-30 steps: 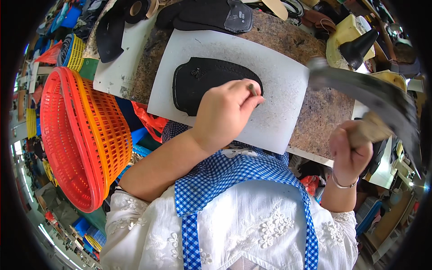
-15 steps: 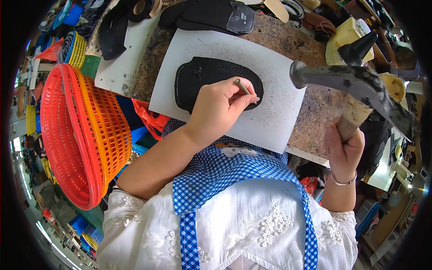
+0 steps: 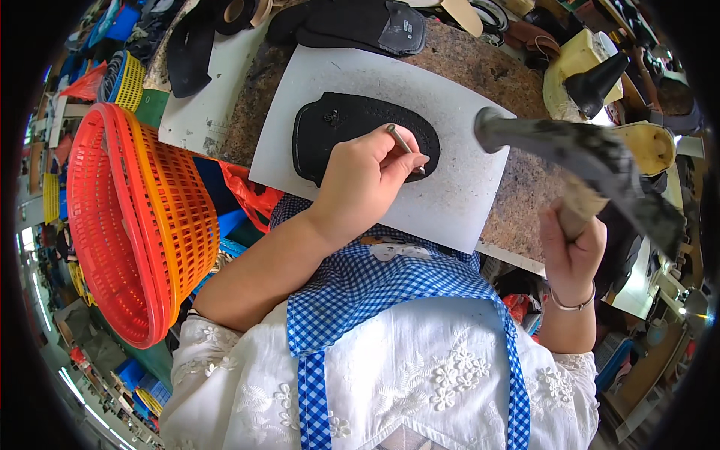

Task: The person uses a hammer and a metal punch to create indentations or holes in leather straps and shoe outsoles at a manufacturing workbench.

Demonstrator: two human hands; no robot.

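My left hand (image 3: 369,169) pinches a thin metal punch (image 3: 401,142), tilted, its tip down at the near right edge of a black leather piece (image 3: 352,124). This piece has a rounded right end, a small emblem at its left and a row of small marks along its far edge. It lies flat on a white board (image 3: 465,142). Off to the right, my right hand (image 3: 574,244) grips the wooden handle of a hammer (image 3: 570,146). The dark hammer head is raised above the board's right side, slightly blurred, apart from the punch.
Black shoe-shaped pieces (image 3: 352,26) lie at the table's far side. A yellow block (image 3: 577,71) with a black cone stands at the far right. Stacked red and orange baskets (image 3: 161,217) stand left of the table (image 3: 517,202), beside a red plastic bag (image 3: 255,196).
The hammer has shifted slightly left and tipped in my right hand. The punch's tip shows a little further left along the edge; my left hand has barely moved.
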